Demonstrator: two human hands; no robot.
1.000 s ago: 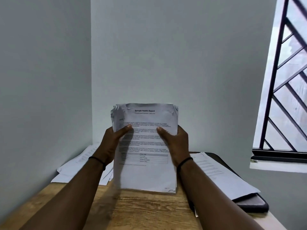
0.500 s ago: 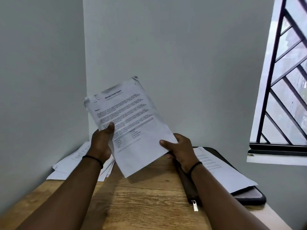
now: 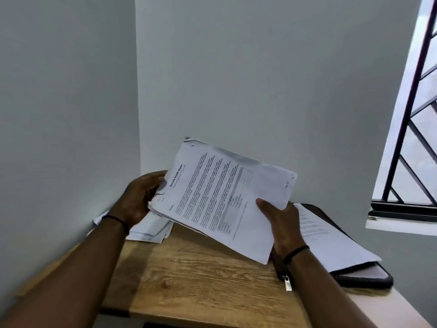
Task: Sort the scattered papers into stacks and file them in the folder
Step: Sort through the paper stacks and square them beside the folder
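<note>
I hold the stack of papers (image 3: 220, 197) above the tabletop (image 3: 201, 280), left hand (image 3: 139, 197) and right hand (image 3: 279, 221) both pinching its edges. The folder (image 3: 369, 278) lies at three o'clock; I should square the edges first.

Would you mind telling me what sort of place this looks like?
Probably a small home or office desk corner: a wooden desk set against plain walls, printed papers piled on it, and a barred window to the right.
</note>
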